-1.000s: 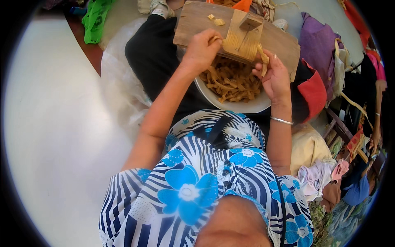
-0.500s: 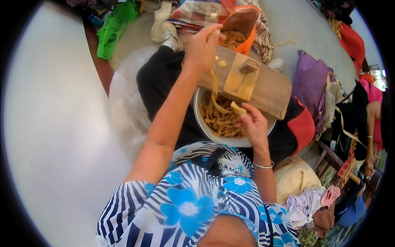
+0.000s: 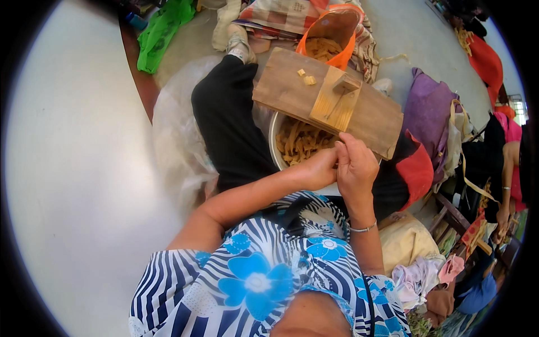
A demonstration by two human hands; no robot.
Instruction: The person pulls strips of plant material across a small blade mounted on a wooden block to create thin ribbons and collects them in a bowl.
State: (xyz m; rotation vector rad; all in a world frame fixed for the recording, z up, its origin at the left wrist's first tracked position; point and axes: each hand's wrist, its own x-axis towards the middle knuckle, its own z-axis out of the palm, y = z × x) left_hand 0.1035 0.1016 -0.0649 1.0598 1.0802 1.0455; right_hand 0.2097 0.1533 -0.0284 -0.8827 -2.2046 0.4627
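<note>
My left hand and my right hand meet over the near right side of a white basin. Fingers on both are closed and pressed together, and whatever they hold is hidden. Brownish-yellow dried strips fill the basin. Across its far side lies a wooden board, just beyond my right fingertips. A paler wooden plate sits on the board, with a small wooden block and a thin metal pin on it. To its left rest small pale yellow pieces.
An orange bag of similar strips stands behind the board. Further right are a purple bag and another person's arm. A green plastic bag lies far left, near clear plastic sheeting. Cloth bundles are beside my right arm.
My left hand has come down from above the board to my right hand. The long strip hanging near it and the pale roll in my right fingers are now out of sight.
</note>
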